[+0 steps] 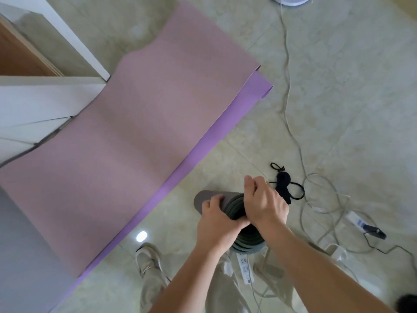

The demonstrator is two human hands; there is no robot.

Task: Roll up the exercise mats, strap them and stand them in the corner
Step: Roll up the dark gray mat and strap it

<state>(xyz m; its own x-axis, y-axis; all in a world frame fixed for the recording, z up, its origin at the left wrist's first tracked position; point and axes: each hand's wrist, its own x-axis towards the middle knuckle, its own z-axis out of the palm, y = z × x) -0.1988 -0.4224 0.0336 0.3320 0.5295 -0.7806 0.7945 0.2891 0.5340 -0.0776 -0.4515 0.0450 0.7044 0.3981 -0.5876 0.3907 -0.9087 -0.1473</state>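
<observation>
While one mat is rolled, I judge the job under half done.
Head view: my left hand [217, 222] and right hand [265, 203] curl their fingers [213, 201] round the grey roll [205, 195], held off the floor [349, 98]; the black strap [283, 185] lies unused there, and the pink mat [135, 132] is unrolled.

rolled grey rubber exercise mat [205, 199]: left hand [216, 224] and right hand [264, 202] are covering its middle | flat pink-and-purple foam mat [126, 143]: left and bottom edges are cutting it off | black cord strap [284, 188]: right hand is hiding one end | white round plastic base [291, 0]: top edge is cropping it | dark blurred object [408, 302]: bottom-right corner is cutting it off, unidentifiable
</observation>
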